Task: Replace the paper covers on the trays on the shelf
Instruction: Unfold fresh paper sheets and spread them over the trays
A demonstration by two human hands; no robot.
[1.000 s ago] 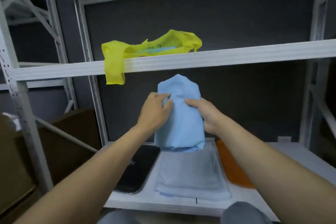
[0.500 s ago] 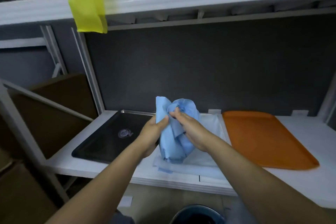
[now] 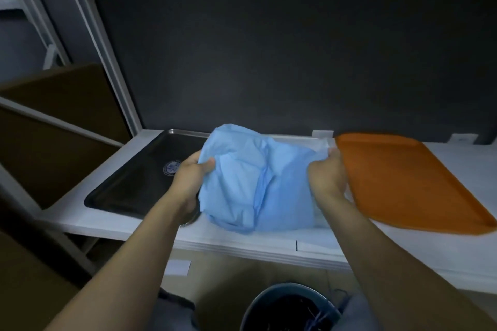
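Clutching crumpled blue paper cover (image 3: 255, 185) — left hand (image 3: 188, 183), right hand (image 3: 326, 177), each grip closed | smooth orange tray (image 3: 403, 183)

Crumpled matt blue paper cover (image 3: 252, 183); glossy dark metal tray (image 3: 139, 180) at nine o'clock; matt orange plastic tray (image 3: 403, 183) at three; smooth white shelf board (image 3: 242, 246).
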